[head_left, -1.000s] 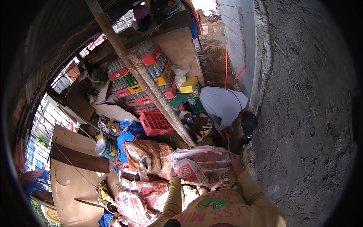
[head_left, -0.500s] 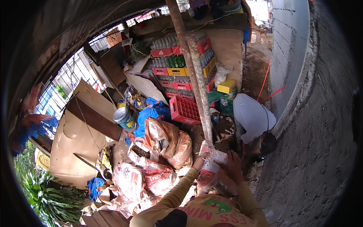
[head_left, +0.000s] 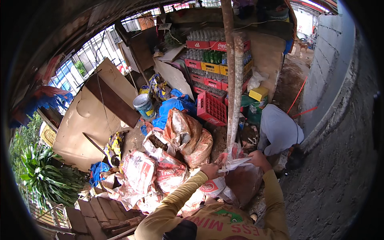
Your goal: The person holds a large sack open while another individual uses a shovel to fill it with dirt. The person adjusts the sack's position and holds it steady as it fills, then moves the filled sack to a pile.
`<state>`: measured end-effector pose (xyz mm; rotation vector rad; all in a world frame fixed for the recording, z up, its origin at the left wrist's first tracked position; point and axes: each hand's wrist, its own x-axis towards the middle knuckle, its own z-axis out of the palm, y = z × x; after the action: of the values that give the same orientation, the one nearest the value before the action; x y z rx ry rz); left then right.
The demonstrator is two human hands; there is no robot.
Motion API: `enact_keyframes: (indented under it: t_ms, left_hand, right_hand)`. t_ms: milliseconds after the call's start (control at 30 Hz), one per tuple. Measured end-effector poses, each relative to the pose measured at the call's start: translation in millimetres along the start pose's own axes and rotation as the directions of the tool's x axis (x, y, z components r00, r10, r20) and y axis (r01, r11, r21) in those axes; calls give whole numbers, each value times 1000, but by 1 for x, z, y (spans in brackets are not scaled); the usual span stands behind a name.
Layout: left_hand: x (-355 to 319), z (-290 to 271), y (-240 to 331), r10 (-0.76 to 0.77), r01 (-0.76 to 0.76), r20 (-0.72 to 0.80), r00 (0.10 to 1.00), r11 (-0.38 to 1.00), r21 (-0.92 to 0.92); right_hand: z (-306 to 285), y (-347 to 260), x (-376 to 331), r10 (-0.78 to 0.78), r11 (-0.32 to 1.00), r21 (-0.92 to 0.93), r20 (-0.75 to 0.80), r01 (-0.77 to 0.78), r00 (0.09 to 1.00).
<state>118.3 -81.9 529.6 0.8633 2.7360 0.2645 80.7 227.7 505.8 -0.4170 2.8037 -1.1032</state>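
A white woven sack with red print and a dusty reddish body stands upright in front of me, close to a thin post. My left hand closes on the left side of its rim. On the right, my right hand grips the same rim, and the white edge is pulled taut between the two hands. What lies inside the sack cannot be made out. Several other filled sacks, white and orange-brown, lean together to the left of my left arm.
A wooden post rises just beyond the sack. A red bottle crate lies tilted behind it, before stacked crates of bottles. A person in a grey shirt crouches at right by the rough wall. A bucket stands left.
My hands have moved apart, stretching the sack's rim between them; earlier they were close together on its bunched top. The view has shifted left, so the surroundings appear farther right.
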Motion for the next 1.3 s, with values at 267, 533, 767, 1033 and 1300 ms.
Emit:
enact_keyframes:
  t_ms: [267,533,767,1033,1300]
  left_hand:
    - [33,44,10,-474,327,-30,880,651,-685]
    - [77,116,-8,-562,133,43,826,120,-984]
    - [68,84,24,-426,-3,241,872,-496,-868]
    - [51,99,28,-310,39,261,914,-574,-818]
    - [73,104,10,-318,-95,120,940,-584,-806]
  right_hand:
    - [7,-12,-59,-34,985,-161,-555,-68,831]
    - [71,74,-183,413,911,358,-765,-207,494]
    - [121,69,-209,667,745,561,-624,-360,408]
    - [139,-10,-136,626,724,632,-435,-277,647]
    - [95,-68,-93,360,784,609,-281,-124,890]
